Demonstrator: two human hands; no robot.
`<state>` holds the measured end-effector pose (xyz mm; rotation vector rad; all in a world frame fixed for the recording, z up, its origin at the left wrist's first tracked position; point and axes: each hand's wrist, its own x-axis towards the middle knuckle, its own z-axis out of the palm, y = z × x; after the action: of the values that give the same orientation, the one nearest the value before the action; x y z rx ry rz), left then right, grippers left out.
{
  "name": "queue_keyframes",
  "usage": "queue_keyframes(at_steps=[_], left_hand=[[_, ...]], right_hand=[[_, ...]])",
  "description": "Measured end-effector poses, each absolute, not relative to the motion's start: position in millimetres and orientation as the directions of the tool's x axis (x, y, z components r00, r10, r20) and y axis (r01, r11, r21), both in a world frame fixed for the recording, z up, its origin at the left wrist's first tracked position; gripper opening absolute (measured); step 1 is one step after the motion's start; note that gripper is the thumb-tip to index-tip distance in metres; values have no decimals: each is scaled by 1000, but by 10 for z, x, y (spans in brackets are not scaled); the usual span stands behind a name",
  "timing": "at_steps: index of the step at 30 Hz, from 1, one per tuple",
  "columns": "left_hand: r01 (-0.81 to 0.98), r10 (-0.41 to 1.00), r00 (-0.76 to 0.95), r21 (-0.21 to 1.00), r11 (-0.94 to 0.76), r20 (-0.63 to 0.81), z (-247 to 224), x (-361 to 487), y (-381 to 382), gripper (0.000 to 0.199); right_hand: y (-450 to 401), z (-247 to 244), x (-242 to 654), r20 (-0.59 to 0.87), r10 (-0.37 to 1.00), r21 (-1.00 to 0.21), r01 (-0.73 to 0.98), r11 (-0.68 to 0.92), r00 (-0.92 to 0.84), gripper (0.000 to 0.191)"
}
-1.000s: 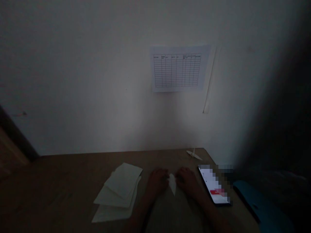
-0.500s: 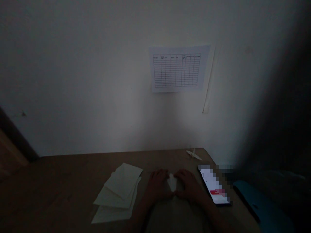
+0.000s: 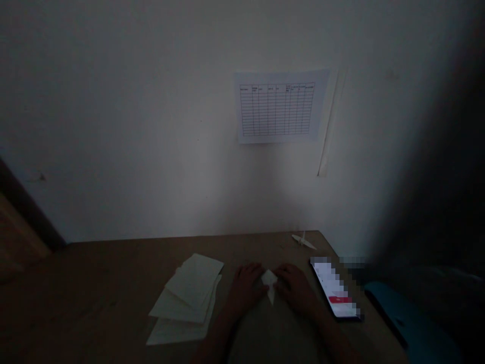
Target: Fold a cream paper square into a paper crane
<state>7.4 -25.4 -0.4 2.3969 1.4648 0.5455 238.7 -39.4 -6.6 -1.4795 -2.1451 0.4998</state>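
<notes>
A small piece of folded white paper, kite-shaped with its narrow point towards me, lies on the table between my hands. My left hand grips its left edge with thumb and fingertips. On the opposite edge, the fingers and thumb of my right hand press in the same way. Dim light hides the finer creases. Beyond my right hand, near the table's back corner, rests a folded paper crane.
Left of my hands several loose paper sheets overlap on the brown table. A lit phone lies to the right, with a teal chair past the table's edge. A printed chart hangs on the wall behind.
My thumbs have moved apart from the paper's lower tip, so more of the folded shape shows. The view has shifted slightly; the other things on the table stay in place.
</notes>
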Motion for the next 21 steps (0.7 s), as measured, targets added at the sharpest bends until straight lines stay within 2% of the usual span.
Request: queue_keyframes(at_steps=[7,15,21], left_hand=[[795,902,392,426,-431,182,-36,81,-221,50],[807,921,363,447,-385,138,35,120,-213,53],[783,922,351,488,-386,166,45,112,-228,56]], right_hand=[[-393,-54,2321,208,935,-517,779,354,-287,39],[-346,-103,2277,225,946,-552,769,321,-232,35],[-314,-211,2291,243,944,-565,759,324,-222,38]])
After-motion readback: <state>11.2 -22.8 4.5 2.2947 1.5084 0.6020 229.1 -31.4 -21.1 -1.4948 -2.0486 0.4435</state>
